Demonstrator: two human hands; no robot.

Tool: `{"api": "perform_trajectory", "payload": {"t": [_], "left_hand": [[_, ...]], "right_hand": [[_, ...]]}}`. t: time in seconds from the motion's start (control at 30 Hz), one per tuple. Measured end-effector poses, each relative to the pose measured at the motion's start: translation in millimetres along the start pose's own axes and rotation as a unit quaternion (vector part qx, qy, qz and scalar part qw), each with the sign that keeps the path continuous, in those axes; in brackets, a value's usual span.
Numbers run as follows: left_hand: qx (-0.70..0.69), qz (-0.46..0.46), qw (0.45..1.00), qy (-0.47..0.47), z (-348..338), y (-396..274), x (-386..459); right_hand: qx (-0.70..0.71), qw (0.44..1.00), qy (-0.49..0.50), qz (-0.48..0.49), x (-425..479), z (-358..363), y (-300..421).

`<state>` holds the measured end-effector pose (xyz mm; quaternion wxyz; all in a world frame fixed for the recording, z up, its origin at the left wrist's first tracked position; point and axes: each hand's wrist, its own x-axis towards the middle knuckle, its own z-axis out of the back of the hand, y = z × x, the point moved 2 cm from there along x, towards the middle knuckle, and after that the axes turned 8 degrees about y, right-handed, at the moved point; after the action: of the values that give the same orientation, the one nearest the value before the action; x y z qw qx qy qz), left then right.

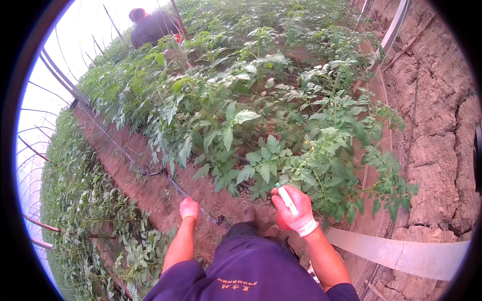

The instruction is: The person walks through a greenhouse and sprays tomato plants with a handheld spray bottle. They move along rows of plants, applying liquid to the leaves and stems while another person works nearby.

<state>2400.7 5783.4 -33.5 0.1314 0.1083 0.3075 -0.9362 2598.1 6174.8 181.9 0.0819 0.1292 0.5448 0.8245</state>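
My right hand (pixel 293 210), in a pinkish glove with a white cuff, is closed around a small white tube-like bottle with a green tip (pixel 287 199). Just beyond it stand leafy tomato plants with a few yellow flowers (pixel 309 145). A red rounded thing, partly hidden, shows below that hand. My left hand (pixel 189 209), gloved too, is held over the soil path beside a dark irrigation pipe (pixel 177 185). Its fingers are curled, and whether they hold anything cannot be told.
Another person (pixel 152 28) is among the plants at the upper left. A cracked earth wall (pixel 433 150) runs along the right. A pale curved strip (pixel 399 250) crosses at the lower right. More plants (pixel 83 195) line the left side under the greenhouse hoops.
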Motion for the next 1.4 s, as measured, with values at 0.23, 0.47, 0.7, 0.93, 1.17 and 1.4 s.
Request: {"api": "perform_trajectory", "payload": {"t": [0.23, 0.47, 0.7, 0.93, 1.17, 1.4], "left_hand": [[-0.077, 0.060, 0.986, -0.136, 129, 145, 49], [-0.081, 0.183, 0.978, -0.054, 165, 58, 34], [-0.072, -0.230, 0.969, 0.055, 116, -132, 86], [0.121, -0.490, 0.851, 0.146, 43, -334, 153], [-0.336, -0.154, 0.821, 0.435, -74, -195, 311], [-0.544, 0.083, 0.303, 0.778, -105, -236, 313]], "right_hand": [[0.015, 0.997, 0.064, 0.047, -3, -22, 14], [0.023, 0.995, 0.090, 0.022, 6, -48, 9], [-0.013, 0.995, 0.090, 0.034, 38, -80, 13], [-0.018, 0.999, 0.039, -0.015, 101, -138, 24], [0.000, 0.998, -0.047, -0.033, 170, -199, 65], [-0.085, 0.993, -0.054, -0.065, 230, -225, 68]]}}
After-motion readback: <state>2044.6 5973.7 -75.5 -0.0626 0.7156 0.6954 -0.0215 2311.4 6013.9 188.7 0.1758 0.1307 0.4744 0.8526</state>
